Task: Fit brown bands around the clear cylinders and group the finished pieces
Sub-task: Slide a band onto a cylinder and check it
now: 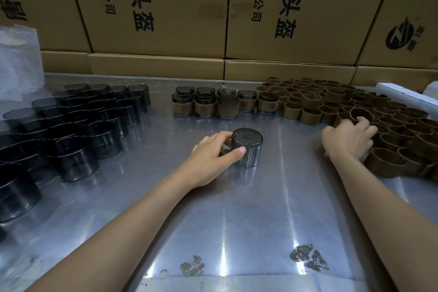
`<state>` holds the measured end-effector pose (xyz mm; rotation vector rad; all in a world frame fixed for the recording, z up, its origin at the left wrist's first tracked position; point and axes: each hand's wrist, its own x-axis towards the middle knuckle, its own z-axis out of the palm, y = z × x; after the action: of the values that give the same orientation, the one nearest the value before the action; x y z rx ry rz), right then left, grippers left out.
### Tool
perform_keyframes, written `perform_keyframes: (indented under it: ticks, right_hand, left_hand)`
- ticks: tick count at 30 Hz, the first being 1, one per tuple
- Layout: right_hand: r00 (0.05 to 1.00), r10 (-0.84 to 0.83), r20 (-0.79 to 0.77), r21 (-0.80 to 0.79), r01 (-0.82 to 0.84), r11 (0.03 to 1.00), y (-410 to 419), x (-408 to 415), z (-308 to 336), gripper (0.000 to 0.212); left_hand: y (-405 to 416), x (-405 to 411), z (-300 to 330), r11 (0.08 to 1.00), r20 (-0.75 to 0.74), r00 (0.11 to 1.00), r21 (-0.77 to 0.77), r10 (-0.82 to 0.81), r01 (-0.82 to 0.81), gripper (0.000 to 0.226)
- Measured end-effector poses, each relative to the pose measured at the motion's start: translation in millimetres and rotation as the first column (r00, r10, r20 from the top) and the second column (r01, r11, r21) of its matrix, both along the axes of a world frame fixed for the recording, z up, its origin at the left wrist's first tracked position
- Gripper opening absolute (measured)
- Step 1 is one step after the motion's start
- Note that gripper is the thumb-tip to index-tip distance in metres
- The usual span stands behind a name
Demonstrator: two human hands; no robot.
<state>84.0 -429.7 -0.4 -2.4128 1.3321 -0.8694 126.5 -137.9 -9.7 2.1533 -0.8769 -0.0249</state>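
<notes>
At centre the left hand [213, 152] clasps one bare cylinder [247, 147] standing on the table [213, 220]. At 3 o'clock the right hand [348, 140], fingers curled, reaches into the bands [355, 106]; whether it grips one I cannot tell. At 9, many bare cylinders [71, 130] wait. At 12, about ten banded pieces [225, 102] stand grouped: early going.

On the surface [237, 220], the bare cylinders [78, 125] crowd the left side and the loose bands [355, 106] fill the far right. Between them, toward the back, stands a cluster of banded pieces [225, 102], some seemingly stacked two high. One cylinder [247, 148] stands alone at centre, in front of that cluster, with the left hand [213, 156] around it. The right hand [348, 137] rests at the near edge of the bands. Cartons [213, 7] line the back.
</notes>
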Motion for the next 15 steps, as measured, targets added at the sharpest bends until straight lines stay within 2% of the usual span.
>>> perform_keyframes:
  ticks: [4, 8, 11, 15]
  right_hand:
    - [0.999, 0.008, -0.034, 0.003, -0.008, 1.0, 1.0, -0.8, 1.1, 0.041]
    - [0.997, 0.052, 0.057, -0.067, -0.048, 0.997, 7.3, -4.0, 1.5, 0.041]
    - [0.965, 0.21, 0.155, -0.235, -0.171, 0.957, 19.8, -7.9, 0.6, 0.043]
    - [0.873, 0.441, 0.209, -0.354, -0.353, 0.866, 54.3, -13.6, -0.9, 0.043]
  left_hand:
    - [0.4, -0.7, 0.4, 1.0, -0.004, 1.0, -0.005, -0.008, 0.008, 0.037]
    - [0.9, -1.3, 1.2, 1.0, -0.012, 1.0, 0.002, -0.01, 0.01, 0.037]
    - [1.3, -2.8, 2.6, 1.0, -0.008, 1.0, 0.012, -0.008, 0.008, 0.039]
    - [1.5, -4.0, 3.4, 1.0, -0.015, 1.0, 0.013, -0.014, 0.014, 0.042]
